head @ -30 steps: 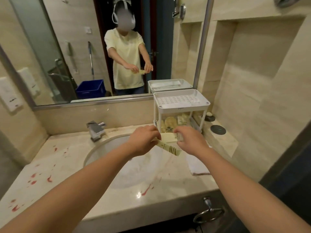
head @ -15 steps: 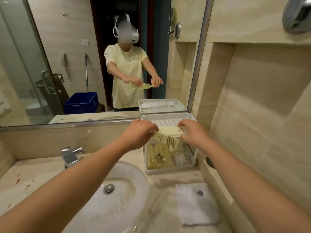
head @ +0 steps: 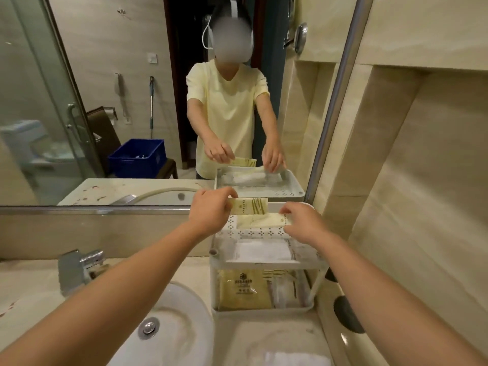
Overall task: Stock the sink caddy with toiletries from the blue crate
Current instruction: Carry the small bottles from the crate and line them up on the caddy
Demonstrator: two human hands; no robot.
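Note:
A white two-tier sink caddy stands on the counter against the mirror, right of the basin. My left hand pinches a cream toiletry packet with gold stripes above the caddy's perforated top shelf. My right hand holds a second pale packet that lies flat on the top shelf. A white packet rests nearer on that shelf. The lower tier holds gold sachets and clear-wrapped items. The blue crate shows only as a reflection in the mirror, behind me.
A round white basin with a metal drain sits at lower left, a chrome faucet behind it. A folded white towel lies in front of the caddy. Dark round coasters sit on the right ledge. The tiled wall is close on the right.
The view has closed in on the caddy. My hands have separated the two packets: the right one now lies on the top shelf, and the left one is held above it.

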